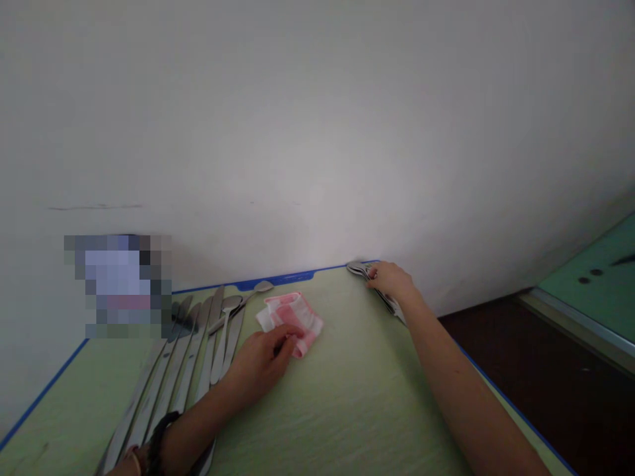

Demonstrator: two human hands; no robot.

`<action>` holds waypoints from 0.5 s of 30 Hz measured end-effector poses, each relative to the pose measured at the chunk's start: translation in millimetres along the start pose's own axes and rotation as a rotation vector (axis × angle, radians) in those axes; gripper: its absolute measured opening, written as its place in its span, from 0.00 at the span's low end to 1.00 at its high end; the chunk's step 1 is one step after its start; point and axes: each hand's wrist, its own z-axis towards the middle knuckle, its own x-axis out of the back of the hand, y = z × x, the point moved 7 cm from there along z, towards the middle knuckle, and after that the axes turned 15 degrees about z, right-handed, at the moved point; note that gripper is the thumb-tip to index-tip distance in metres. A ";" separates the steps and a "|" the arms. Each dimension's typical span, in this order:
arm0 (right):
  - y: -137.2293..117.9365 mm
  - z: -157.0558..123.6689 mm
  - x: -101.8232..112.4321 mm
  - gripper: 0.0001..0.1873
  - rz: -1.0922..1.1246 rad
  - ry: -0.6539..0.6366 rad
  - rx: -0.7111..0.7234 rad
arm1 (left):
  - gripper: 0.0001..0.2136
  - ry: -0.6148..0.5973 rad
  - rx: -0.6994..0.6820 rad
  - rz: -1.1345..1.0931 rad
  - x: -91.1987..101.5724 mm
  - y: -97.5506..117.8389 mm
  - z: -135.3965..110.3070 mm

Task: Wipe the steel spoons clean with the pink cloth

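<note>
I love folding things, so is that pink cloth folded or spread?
Loosely folded: the pink cloth shows overlapping layers with uneven edges.

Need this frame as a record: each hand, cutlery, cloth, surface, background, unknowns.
left hand: touching the cloth; grip unclear
right hand: holding stacked cutlery near the table's far right corner
cloth: pink and white, crumpled, on the table
knives: side by side, left part of the table
spoons: two, among the knives' far ends
table: green top, blue edge
background: pale wall
unknowns: pixelated patch at left; exact cutlery count in the stack
</note>
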 end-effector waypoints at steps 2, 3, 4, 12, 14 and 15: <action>0.3 -0.4 0.5 0.15 -0.005 -0.014 -0.003 | 0.15 0.000 0.003 0.000 0.1 -0.5 -0.3; 0.3 -0.6 0.8 0.15 -0.008 -0.020 -0.002 | 0.15 0.000 0.004 -0.001 0.1 -0.7 -0.5; 0.1 -0.9 1.1 0.15 -0.010 -0.026 -0.002 | 0.15 -0.001 0.002 -0.001 0.0 -0.8 -0.6; -1.3 -1.7 2.9 0.15 0.021 0.014 0.011 | 0.15 0.007 -0.016 -0.002 1.0 0.2 -0.4; -3.9 -3.1 10.1 0.20 0.045 0.110 0.039 | 0.15 -0.005 -0.009 -0.010 -0.1 -0.5 0.2; -7.5 -4.8 14.8 0.22 0.059 0.168 0.067 | 0.15 -0.011 -0.005 -0.017 -1.0 -1.0 0.4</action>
